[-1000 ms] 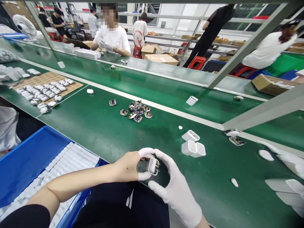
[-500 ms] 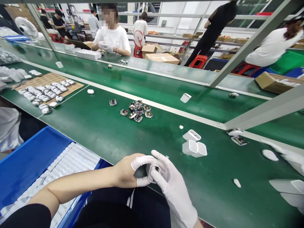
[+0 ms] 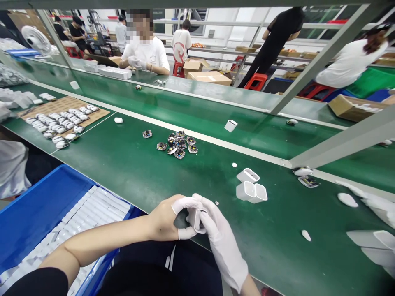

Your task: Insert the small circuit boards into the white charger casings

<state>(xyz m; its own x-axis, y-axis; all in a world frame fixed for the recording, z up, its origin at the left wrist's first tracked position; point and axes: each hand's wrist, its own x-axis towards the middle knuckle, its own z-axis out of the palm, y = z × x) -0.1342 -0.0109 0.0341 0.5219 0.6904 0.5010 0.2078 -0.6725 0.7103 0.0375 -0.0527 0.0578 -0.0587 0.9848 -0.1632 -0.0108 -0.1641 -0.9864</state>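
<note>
Both my hands meet at the near edge of the green table (image 3: 138,168). My left hand (image 3: 168,218), with white finger covers on thumb and forefinger, grips a small white charger shell (image 3: 196,218). My white-gloved right hand (image 3: 219,238) closes over the same shell from the right, a finger pressing on its open end. Three empty white shells (image 3: 250,187) lie just beyond my right hand. A heap of small circuit boards (image 3: 177,144) lies further out on the table.
A blue bin (image 3: 37,205) with rows of white parts stands at my left. A cardboard sheet (image 3: 63,107) carrying several white pieces lies far left. A lone shell (image 3: 230,125) rides the middle belt. Metal frame bars (image 3: 342,144) cross at right. Other people work across the line.
My right hand has closed in over the shell, hiding the board that showed in its open end. The lone shell on the middle belt has moved left.
</note>
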